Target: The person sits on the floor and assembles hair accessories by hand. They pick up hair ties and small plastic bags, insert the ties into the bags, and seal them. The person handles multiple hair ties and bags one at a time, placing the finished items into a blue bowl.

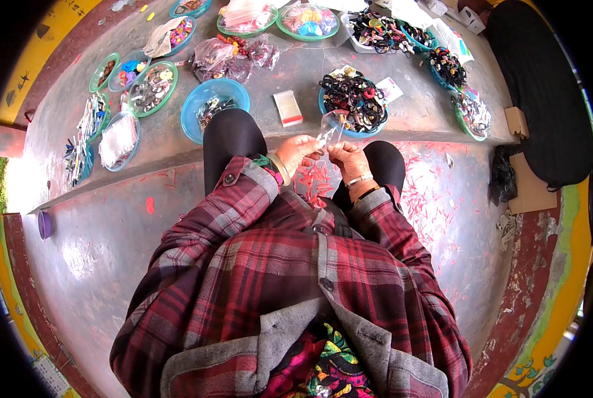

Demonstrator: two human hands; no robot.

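Observation:
Between my two hands, above my knees, is a small clear plastic bag (pixel 330 130). My left hand (pixel 296 152) pinches its left side, fingers closed. My right hand (pixel 348 159) grips its lower right edge between thumb and fingers. Something small and pale shows at the bag's left side, too small to name. Just beyond the bag stands a blue basin (pixel 322 106) heaped with black hair ties (pixel 353 93), some with coloured beads. A small white box with a red end (pixel 288 108) lies left of it on the ledge.
Another blue basin (pixel 193 106) with small metallic pieces sits beyond my left knee. Baskets of small goods line the ledge, including a green one (pixel 170 89) and one with white packets (pixel 118 140). Red scraps (pixel 429 199) litter the floor at right. A purple cup (pixel 45 225) stands far left.

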